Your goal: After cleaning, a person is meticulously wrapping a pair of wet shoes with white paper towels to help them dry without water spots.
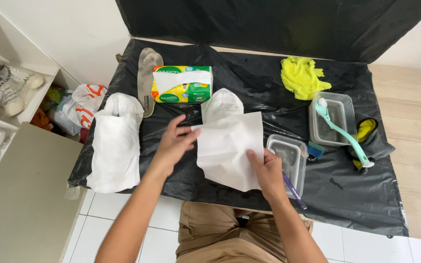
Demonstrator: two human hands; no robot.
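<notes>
1. Both hands hold one white tissue sheet (229,148): my left hand (174,143) pinches its upper left edge between thumb and fingers, and my right hand (268,171) closes loosely on the lower right corner.
2. Draped over a white shoe (221,103) whose toe pokes out at twelve o'clock, the sheet lies at the middle of the black plastic sheet (347,195).
3. I judge the tissue light, limp and easily torn, so edges and corners are the places to grip, gently.
4. At nine o'clock lies a wrapped shoe (115,141); the tissue pack (181,84) sits at eleven; a clear tub (288,157) touches my right hand at three.
</notes>
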